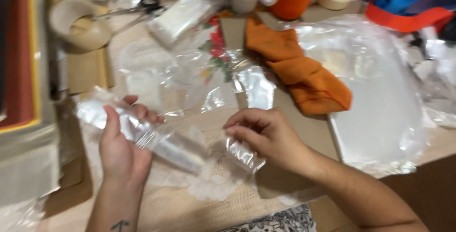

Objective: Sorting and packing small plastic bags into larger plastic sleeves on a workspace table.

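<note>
Near the front edge of the desk (pixel 199 208), a rolled clear plastic bag (pixel 142 134) is gripped by the left hand (pixel 121 149), its fingers wrapped around the roll so it is kept from unrolling. The bag's loose end (pixel 243 155) is pinched by the right hand (pixel 268 134), fingers together, apparently for tension. An orange cloth (pixel 299 73) is left further back.

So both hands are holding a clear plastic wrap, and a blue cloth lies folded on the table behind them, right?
Not quite: the folded cloth is orange, not blue, as the head view shows. The rest holds: the left hand and the right hand hold the clear plastic wrap, with the cloth on the table behind them.
</note>
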